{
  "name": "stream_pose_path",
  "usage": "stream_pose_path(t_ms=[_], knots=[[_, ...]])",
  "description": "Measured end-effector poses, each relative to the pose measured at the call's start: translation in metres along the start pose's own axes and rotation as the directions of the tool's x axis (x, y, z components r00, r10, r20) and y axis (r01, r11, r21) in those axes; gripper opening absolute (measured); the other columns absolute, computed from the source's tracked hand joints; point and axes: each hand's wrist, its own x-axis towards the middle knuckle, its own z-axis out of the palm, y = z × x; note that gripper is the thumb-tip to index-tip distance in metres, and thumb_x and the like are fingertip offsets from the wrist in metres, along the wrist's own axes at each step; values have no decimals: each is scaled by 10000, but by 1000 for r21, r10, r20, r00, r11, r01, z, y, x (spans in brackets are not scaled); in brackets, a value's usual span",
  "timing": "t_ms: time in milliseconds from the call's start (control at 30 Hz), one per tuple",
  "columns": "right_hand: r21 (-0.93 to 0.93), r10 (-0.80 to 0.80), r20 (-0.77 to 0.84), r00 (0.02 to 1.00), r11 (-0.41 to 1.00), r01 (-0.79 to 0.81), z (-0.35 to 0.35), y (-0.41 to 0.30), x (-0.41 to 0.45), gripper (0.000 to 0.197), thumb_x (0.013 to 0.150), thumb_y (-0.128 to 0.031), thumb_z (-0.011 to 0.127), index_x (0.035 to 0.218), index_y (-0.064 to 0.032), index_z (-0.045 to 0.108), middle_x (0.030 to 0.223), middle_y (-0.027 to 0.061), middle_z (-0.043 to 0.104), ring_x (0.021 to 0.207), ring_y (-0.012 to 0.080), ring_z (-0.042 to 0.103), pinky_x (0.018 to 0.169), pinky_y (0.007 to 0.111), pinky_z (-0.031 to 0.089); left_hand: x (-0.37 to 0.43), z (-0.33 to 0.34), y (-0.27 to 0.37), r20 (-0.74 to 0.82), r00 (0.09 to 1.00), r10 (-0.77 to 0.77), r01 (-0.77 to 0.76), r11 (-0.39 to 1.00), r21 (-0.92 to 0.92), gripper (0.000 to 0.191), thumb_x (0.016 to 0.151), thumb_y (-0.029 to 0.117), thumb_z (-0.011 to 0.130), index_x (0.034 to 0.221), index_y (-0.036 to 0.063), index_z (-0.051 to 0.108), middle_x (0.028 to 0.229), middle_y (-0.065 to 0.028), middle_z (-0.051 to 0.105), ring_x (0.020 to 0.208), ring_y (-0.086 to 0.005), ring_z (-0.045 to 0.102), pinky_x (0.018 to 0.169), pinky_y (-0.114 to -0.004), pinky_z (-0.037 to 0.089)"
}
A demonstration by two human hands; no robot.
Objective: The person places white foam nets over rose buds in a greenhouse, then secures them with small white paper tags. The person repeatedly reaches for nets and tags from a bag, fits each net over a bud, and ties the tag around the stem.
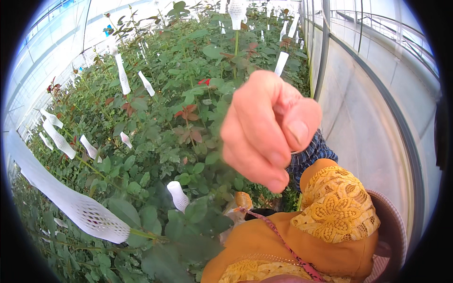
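My right hand [269,131] is raised close to the camera, fingers curled in and the thumb bent beside the index finger. I see nothing held in it, though the inside of the fist is hidden. A blue plaid sleeve [313,155] shows behind it. My left hand is out of view. Before me grow dense rose plants [159,120], many buds covered by white mesh bud nets. One large bud net [88,212] on a green stem leans in close at the lower left. A smaller bud net [178,196] stands among leaves below and left of my hand.
A translucent greenhouse wall [368,113] with a grey metal frame [382,85] runs along my right. My mustard lace-trimmed clothing [336,205] fills the lower right, crossed by a pink strap [283,240]. More bud nets [236,14] rise farther down the row.
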Motion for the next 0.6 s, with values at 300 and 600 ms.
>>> stream_pose_path(t_ms=[300, 600], knots=[[-471, 761, -417, 497, 287, -834, -14, 175, -227, 208, 844, -66, 490, 997, 16, 604, 923, 141, 637, 856, 267, 621, 741, 366, 489, -51, -3, -44, -127, 992, -6, 28, 986, 166, 346, 889, 107, 501, 1222, 15, 495, 910, -92, 572, 798, -174, 535, 591, -239, 426], [-641, 683, -409, 605, 256, -723, -46, 271, -333, 304, 891, -195, 507, 1164, -61, 516, 1098, 175, 522, 1056, 329, 520, 810, 419, 459, -140, -81, -71, -412, 910, 49, 155, 881, 448, 342, 879, 98, 501, 1214, 28, 499, 854, -83, 564, 740, -171, 517, 598, -258, 408]])
